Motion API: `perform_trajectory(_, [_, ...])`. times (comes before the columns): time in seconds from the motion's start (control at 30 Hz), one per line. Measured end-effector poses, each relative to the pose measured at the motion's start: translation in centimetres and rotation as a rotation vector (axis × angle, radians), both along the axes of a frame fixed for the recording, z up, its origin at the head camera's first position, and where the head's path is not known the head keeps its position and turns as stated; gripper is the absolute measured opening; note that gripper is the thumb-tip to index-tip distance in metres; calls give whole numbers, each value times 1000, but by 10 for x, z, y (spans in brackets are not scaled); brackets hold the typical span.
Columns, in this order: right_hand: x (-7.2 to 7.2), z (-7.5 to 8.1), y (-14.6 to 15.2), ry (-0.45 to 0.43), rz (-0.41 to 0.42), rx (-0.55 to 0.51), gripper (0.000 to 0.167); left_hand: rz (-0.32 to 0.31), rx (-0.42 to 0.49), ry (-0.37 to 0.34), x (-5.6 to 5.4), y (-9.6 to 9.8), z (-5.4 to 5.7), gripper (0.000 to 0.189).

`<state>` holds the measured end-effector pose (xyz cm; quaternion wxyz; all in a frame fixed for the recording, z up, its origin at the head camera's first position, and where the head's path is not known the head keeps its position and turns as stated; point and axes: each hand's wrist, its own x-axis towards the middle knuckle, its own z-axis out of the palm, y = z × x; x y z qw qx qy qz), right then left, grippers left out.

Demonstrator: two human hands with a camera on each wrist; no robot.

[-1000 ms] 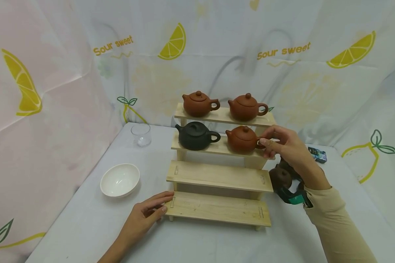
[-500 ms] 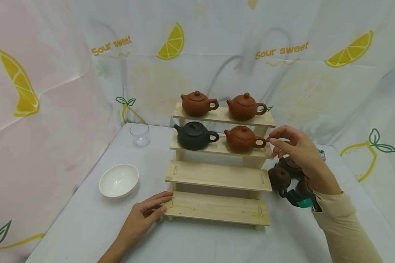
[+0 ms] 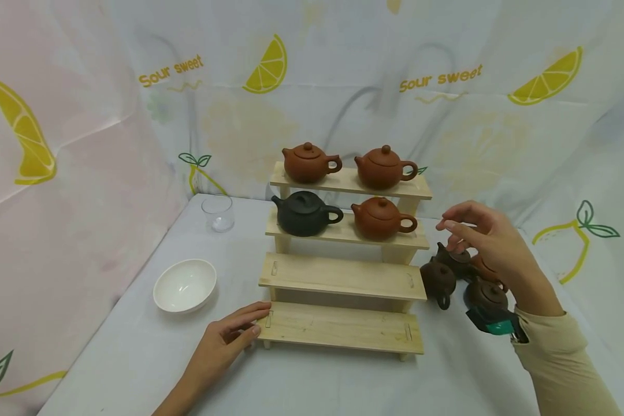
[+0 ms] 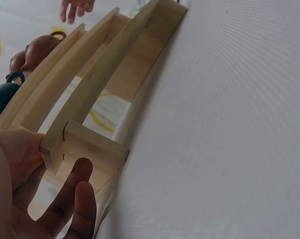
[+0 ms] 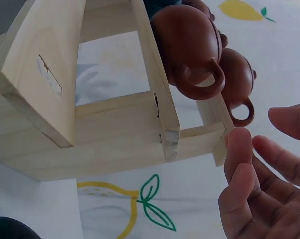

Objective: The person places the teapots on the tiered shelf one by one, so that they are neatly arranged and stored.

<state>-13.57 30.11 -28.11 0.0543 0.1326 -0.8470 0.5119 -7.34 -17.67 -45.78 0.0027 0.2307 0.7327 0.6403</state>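
Note:
My left hand (image 3: 222,341) rests its fingertips against the left end of the lowest board of a stepped wooden display stand (image 3: 340,329). In the left wrist view its other fingers (image 4: 84,204) are loosely bent beside that board's leg. My right hand (image 3: 491,240) hovers with nothing in it, to the right of the stand. On the second tier from the top stand a reddish-brown teapot (image 3: 379,219), handle to the right, and a black teapot (image 3: 304,214). Two more reddish-brown teapots, one left (image 3: 308,163) and one right (image 3: 382,167), are on the top tier.
Dark brown teapots (image 3: 438,281) cluster on the table right of the stand, with a reddish-brown one (image 3: 483,268) partly behind my right hand. To the left are a white bowl (image 3: 185,286) and a clear glass (image 3: 219,215). A lemon-print cloth (image 3: 312,69) hangs behind.
My right hand has let go of the handle of the second-tier reddish-brown teapot and moved away to the right. The left hand keeps its place at the stand.

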Motion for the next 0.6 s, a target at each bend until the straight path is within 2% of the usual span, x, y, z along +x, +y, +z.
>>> perform_trajectory(0.37, [19,-10,29,-50,-58,-35,13,2,-4,-4,1,-1,0,33])
perform_trajectory(0.6, [29,-26,53,-11,-147,15,11,-4,-2,3,-1,-1,-1,33])
